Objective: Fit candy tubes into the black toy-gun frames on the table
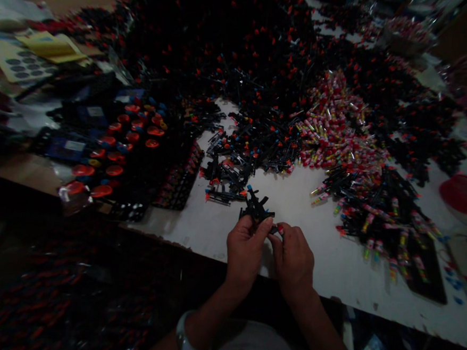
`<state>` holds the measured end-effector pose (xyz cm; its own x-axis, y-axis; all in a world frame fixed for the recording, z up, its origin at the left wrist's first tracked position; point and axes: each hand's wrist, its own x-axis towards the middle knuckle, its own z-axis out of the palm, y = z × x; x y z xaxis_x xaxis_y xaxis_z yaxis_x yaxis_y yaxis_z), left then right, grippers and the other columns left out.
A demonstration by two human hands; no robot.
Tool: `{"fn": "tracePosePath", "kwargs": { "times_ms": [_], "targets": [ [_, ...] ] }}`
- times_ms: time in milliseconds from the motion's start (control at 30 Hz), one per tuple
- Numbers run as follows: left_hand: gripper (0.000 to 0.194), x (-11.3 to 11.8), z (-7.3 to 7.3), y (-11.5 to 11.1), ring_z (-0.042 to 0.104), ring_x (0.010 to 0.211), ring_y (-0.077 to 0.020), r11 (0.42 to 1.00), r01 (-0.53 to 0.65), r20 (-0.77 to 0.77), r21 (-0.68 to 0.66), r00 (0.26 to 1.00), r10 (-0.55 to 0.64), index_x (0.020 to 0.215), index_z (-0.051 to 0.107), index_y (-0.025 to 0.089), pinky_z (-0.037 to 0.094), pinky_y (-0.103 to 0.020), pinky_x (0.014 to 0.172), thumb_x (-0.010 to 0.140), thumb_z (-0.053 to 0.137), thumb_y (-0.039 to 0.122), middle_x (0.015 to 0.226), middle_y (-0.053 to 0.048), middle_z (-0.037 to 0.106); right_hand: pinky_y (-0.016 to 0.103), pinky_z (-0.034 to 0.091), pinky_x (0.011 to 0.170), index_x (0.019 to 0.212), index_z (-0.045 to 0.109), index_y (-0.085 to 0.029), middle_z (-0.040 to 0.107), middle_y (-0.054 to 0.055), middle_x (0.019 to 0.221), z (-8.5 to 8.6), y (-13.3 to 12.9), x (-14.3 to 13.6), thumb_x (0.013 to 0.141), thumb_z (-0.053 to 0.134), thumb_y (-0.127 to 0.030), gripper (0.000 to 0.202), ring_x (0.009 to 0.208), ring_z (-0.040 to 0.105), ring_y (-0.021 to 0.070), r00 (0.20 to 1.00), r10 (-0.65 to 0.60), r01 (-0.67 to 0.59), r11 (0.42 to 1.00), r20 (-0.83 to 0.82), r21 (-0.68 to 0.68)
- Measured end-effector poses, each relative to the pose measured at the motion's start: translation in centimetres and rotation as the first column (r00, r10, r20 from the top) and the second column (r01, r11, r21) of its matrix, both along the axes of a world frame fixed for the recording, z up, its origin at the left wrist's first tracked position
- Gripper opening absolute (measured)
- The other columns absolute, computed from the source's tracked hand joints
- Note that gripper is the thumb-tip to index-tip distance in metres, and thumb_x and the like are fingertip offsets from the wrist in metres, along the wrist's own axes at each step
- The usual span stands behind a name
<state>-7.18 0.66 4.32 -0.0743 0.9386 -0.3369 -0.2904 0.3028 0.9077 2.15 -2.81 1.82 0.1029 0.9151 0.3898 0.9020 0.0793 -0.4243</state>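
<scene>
My left hand (246, 250) is closed round a small black toy gun (258, 206) with a blue tip, just above the white tabletop (281, 183). The gun points away from me. Close beside it, my right hand (295, 256) pinches a small piece with a red end (280, 229) against the rear of the gun. Most of that piece is hidden by my fingers, so I cannot tell what it is. Just beyond my hands lie loose black toy guns (227, 180) with orange and blue tips.
A large heap of black toy guns (211, 40) covers the back. Small wrapped candy tubes (337, 123) are piled right of centre, with toy guns bearing tubes (390, 223) nearer me. At left stand filled black trays (181, 182) and orange round pieces (102, 191). A red mesh basket (464, 194) sits far right.
</scene>
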Motion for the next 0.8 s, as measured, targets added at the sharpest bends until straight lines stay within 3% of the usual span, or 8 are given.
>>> {"fn": "tracePosePath", "kwargs": {
  "times_ms": [200, 433, 633, 800],
  "targets": [
    [0.025, 0.2, -0.4, 0.3, 0.058, 0.069, -0.0106, 0.999, -0.045, -0.003, -0.027, 0.999, 0.045, 0.089, 0.064, 0.015, 0.046, -0.021, 0.064, 0.074, 0.069, 0.034, 0.076, 0.001, 0.066, 0.032, 0.045, 0.067, 0.102, 0.054, -0.014, 0.058, 0.009, 0.082, -0.8, 0.4, -0.3, 0.097, 0.037, -0.039, 0.031, 0.075, 0.054, 0.0204, 0.999, -0.019, 0.017, 0.997, 0.039, 0.069],
    [0.019, 0.1, -1.0, 0.1, 0.057, 0.071, -0.0104, 0.999, -0.033, 0.004, 0.004, 0.999, 0.033, 0.086, 0.062, 0.015, 0.046, -0.021, 0.068, 0.077, 0.067, 0.032, 0.075, 0.002, 0.063, 0.030, 0.046, 0.061, 0.098, 0.053, -0.017, 0.062, 0.007, 0.081, -1.5, 0.5, -0.7, 0.098, 0.030, -0.041, 0.034, 0.071, 0.059, 0.0192, 0.990, -0.007, -0.003, 0.997, -0.142, -0.071],
    [0.017, 0.1, -0.7, -0.2, 0.058, 0.073, -0.0111, 0.999, -0.011, -0.008, 0.039, 1.000, 0.011, 0.084, 0.060, 0.016, 0.046, -0.022, 0.072, 0.079, 0.065, 0.032, 0.077, 0.002, 0.063, 0.031, 0.046, 0.065, 0.099, 0.055, -0.016, 0.062, 0.008, 0.082, -0.9, 0.4, 0.2, 0.098, 0.029, -0.039, 0.034, 0.073, 0.058, 0.0196, 0.998, 0.056, -0.058, 0.996, -0.032, -0.071],
    [0.019, 0.4, -1.0, -0.1, 0.057, 0.070, -0.0115, 0.998, 0.050, -0.046, 0.022, 0.998, -0.049, 0.081, 0.059, 0.016, 0.046, -0.023, 0.069, 0.079, 0.063, 0.034, 0.074, 0.002, 0.063, 0.028, 0.042, 0.061, 0.091, 0.056, -0.016, 0.061, 0.007, 0.076, -1.3, 0.2, -0.2, 0.099, 0.028, -0.033, 0.034, 0.066, 0.056, 0.0177, 0.997, 0.065, -0.063, 0.997, 0.052, -0.040]
  ]
}}
